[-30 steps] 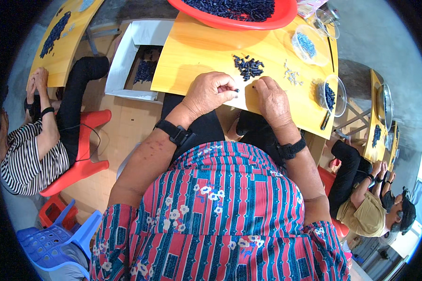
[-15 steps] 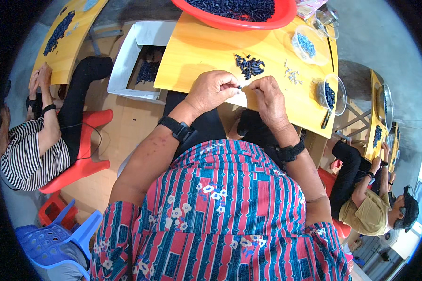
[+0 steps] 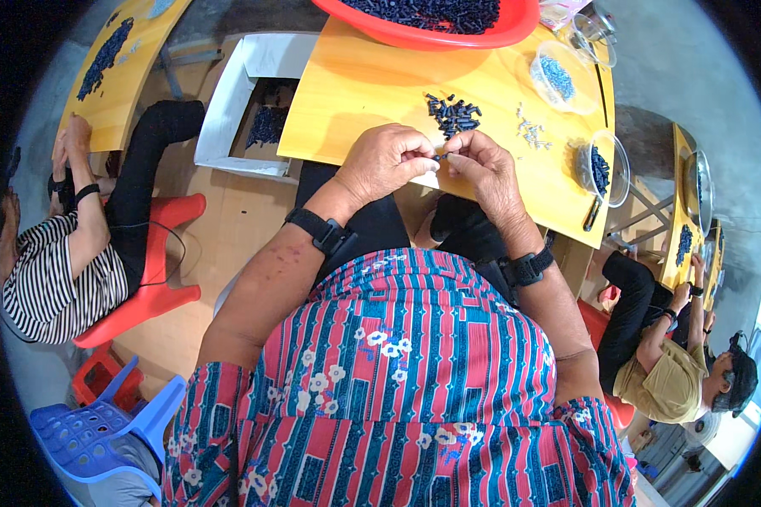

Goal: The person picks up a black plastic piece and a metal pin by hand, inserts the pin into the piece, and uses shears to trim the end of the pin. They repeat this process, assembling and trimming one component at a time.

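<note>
Seen from above, a person in a patterned red and blue top sits at a small yellow table, both hands raised together just over its near edge. The left hand and the right hand meet fingertip to fingertip, and between them they pinch one small dark cylindrical piece, the fingers drawn narrow around it; each wrist wears a black band. Just beyond the hands, toward the middle of the table, lies a loose pile of the same dark pieces, and to its right a scatter of small pale pieces. A wide red basin heaped with dark pieces sits at the far edge. Near the far right corner stands a clear bowl of bluish pieces, and at the right edge another clear bowl of dark ones. On the floor left of the table is an open white box. Other people sit at neighbouring yellow tables on both sides.
</note>
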Tool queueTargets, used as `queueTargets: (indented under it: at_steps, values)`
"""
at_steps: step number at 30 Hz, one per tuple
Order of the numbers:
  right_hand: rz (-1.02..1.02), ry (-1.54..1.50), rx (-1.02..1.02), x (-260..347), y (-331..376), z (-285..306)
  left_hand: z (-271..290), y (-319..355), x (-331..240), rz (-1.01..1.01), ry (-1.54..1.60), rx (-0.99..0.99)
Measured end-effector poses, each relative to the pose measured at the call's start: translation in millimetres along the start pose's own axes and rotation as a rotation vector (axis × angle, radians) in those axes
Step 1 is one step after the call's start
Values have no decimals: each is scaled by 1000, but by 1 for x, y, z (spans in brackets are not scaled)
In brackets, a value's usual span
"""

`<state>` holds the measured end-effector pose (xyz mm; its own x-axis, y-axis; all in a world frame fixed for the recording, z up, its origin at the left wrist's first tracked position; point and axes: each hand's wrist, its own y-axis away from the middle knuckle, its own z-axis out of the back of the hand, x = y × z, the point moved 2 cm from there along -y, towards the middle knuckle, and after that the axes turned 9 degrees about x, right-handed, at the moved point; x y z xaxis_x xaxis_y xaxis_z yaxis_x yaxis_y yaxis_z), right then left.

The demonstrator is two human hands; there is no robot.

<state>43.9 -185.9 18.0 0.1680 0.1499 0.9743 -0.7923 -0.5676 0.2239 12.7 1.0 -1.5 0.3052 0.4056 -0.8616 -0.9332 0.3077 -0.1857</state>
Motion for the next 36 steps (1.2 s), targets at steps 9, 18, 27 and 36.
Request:
queueTargets:
  at_steps: [9,18,27,36]
  values:
    - [6,135,-23,0,-1,1,0,0,-1,2,11,7]
    - [116,271,-31,2,-2,3,0,-2,-2,14,12,15]
    - [245,634,-46,17,-1,-2,1,-2,-5,-16,-2,12]
    - [406,905,20,31,-1,-7,0,-2,-4,-6,-28,19]
